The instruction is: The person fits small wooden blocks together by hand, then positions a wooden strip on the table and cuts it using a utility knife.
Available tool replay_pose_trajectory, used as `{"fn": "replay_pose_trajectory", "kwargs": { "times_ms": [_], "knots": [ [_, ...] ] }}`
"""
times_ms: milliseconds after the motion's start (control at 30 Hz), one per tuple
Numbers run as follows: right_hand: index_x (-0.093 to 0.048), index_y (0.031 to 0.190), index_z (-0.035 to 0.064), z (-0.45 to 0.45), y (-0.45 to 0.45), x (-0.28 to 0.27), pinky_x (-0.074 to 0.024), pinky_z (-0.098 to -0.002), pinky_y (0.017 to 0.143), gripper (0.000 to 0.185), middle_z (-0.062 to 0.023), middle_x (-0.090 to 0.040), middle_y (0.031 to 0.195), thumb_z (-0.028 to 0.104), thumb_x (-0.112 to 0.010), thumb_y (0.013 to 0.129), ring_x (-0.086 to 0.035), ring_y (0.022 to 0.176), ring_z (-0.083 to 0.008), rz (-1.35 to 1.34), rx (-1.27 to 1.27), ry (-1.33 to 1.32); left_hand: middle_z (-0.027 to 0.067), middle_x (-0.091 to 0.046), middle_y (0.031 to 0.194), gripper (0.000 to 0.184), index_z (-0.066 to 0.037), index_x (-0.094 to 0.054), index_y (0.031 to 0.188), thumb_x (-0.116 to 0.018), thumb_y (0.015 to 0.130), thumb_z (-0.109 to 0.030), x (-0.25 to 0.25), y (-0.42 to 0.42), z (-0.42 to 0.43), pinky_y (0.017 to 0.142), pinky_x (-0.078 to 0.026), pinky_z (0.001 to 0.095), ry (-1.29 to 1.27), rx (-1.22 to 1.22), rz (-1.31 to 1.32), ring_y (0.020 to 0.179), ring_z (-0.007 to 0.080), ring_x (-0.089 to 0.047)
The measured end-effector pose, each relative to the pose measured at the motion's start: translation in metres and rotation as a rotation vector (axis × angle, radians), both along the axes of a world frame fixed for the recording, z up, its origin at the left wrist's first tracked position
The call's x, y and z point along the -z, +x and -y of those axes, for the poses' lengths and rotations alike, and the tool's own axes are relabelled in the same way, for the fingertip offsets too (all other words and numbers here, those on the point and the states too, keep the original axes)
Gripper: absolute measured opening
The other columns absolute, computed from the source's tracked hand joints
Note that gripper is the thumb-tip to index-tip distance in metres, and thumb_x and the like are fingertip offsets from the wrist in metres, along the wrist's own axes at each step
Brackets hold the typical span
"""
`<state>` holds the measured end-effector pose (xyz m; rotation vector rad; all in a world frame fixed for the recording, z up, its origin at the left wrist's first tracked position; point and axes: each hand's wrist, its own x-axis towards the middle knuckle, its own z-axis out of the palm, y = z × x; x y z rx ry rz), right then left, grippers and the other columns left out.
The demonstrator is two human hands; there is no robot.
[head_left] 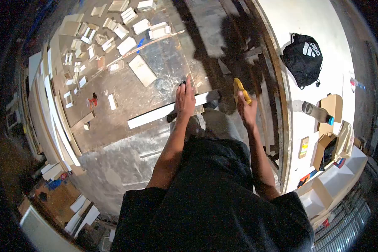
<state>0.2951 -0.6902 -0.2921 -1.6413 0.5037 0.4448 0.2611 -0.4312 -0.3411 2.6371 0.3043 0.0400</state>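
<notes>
My left hand (185,99) is over a long white strip of board (155,116), with its fingers stretched forward and a small dark item, too small to name, by the fingertips. The strip lies aslant near my knees, on the near side of a brown work surface (109,138). Off to the right, my right hand (247,108) is closed around a yellow-handled tool (240,89), held in the air past the strip's right end. The tool's working part cannot be made out.
Many small pale wooden pieces (127,45) lie at the upper left, with a flat panel (142,70) nearer. On the right, a white surface (298,94) holds a black bag (304,60), a bottle (317,112) and open boxes (322,147). Long strips (54,105) line the left edge.
</notes>
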Motion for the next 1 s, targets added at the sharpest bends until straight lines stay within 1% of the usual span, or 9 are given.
{"fn": "replay_pose_trajectory", "kwargs": {
  "times_ms": [100,167,233,367,567,700,767,900,1000],
  "knots": [
    [-0.063,0.079,0.0053,-0.005,-0.022,-0.071,-0.0296,-0.0255,0.052,0.039,0.008,-0.046,0.065,0.04,-0.066,0.096,-0.038,0.059,-0.0042,-0.015,-0.055,0.036,0.0156,-0.059,0.099,0.065,-0.01,-0.029,0.154,-0.058,0.096,-0.008,0.011,-0.002,-0.004,0.082,-0.047,0.0431,0.067,-0.019,-0.003,0.095,0.034,-0.057],
    [-0.063,0.079,0.0054,-0.015,-0.043,-0.104,-0.03,-0.0254,0.052,0.038,0.008,-0.047,0.066,0.039,-0.066,0.096,-0.039,0.06,-0.0039,-0.011,-0.032,0.056,0.0119,-0.062,0.084,0.065,-0.015,-0.032,0.154,-0.059,0.095,-0.011,0.033,-0.008,-0.011,0.072,-0.05,0.0414,-0.213,-0.149,-0.089,0.08,0.031,-0.062],
    [-0.061,0.079,0.0051,-0.024,-0.067,-0.117,-0.0314,-0.0253,0.053,0.036,0.0078,-0.048,0.068,0.036,-0.067,0.096,-0.039,0.063,-0.0042,-0.026,-0.018,0.061,0.0102,-0.063,0.076,0.059,-0.017,-0.041,0.151,-0.06,0.095,-0.013,0.025,-0.007,-0.005,0.058,-0.047,0.037,0.057,-0.181,0.179,0.066,0.0258,-0.061],
    [-0.059,0.081,0.0022,-0.047,-0.082,-0.141,-0.0326,-0.027,0.054,0.036,0.007,-0.045,0.067,0.034,-0.064,0.098,-0.038,0.063,-0.0064,0.029,-0.179,0.084,0.0131,-0.066,0.08,0.066,-0.018,-0.036,0.153,-0.06,0.092,-0.014,0.066,-0.014,-0.009,0.063,-0.049,0.0431,-0.168,-0.251,0.069,0.068,0.0305,-0.062],
    [-0.059,0.081,0.0011,-0.056,-0.09,-0.139,-0.0326,-0.0272,0.054,0.036,0.0054,-0.046,0.066,0.032,-0.064,0.098,-0.039,0.063,-0.006,0.004,-0.254,0.087,0.0139,-0.066,0.079,0.072,-0.021,-0.032,0.155,-0.064,0.09,-0.02,0.054,-0.011,-0.01,0.063,-0.05,0.0435,-0.015,-0.244,-0.066,0.069,0.0318,-0.064],
    [-0.06,0.084,-0.0003,-0.063,-0.101,-0.126,-0.0334,-0.0282,0.054,0.035,0.0054,-0.048,0.067,0.032,-0.065,0.098,-0.04,0.064,-0.0063,0.069,-0.281,0.111,0.0146,-0.067,0.08,0.078,-0.021,-0.029,0.156,-0.066,0.088,-0.022,0.04,-0.006,-0.004,0.061,-0.05,0.0426,0.151,-0.197,0.076,0.068,0.0326,-0.064],
    [-0.059,0.083,-0.0003,-0.064,-0.098,-0.135,-0.0338,-0.0283,0.055,0.037,0.0047,-0.048,0.068,0.033,-0.065,0.098,-0.039,0.064,-0.0069,0.018,-0.322,0.09,0.0164,-0.068,0.082,0.081,-0.02,-0.025,0.157,-0.067,0.087,-0.025,0.017,0.0,-0.001,0.062,-0.051,0.0435,0.259,-0.116,-0.201,0.069,0.0348,-0.064],
    [-0.058,0.082,0.0003,-0.066,-0.091,-0.145,-0.0343,-0.0285,0.056,0.038,0.0043,-0.047,0.068,0.035,-0.064,0.098,-0.039,0.064,-0.0075,-0.005,-0.354,0.081,0.0182,-0.068,0.084,0.086,-0.019,-0.021,0.158,-0.068,0.087,-0.03,0.025,0.003,-0.007,0.06,-0.051,0.0452,0.213,-0.091,-0.192,0.068,0.0355,-0.065],
    [-0.057,0.079,0.0,-0.068,-0.091,-0.145,-0.0354,-0.0316,0.054,0.041,0.0004,-0.047,0.064,0.036,-0.064,0.098,-0.039,0.062,-0.0094,-0.028,-0.337,0.057,0.0181,-0.068,0.081,0.085,-0.017,-0.018,0.158,-0.066,0.088,-0.029,0.022,0.006,-0.009,0.057,-0.051,0.0452,0.218,-0.051,0.142,0.062,0.0347,-0.064]
  ]
}}
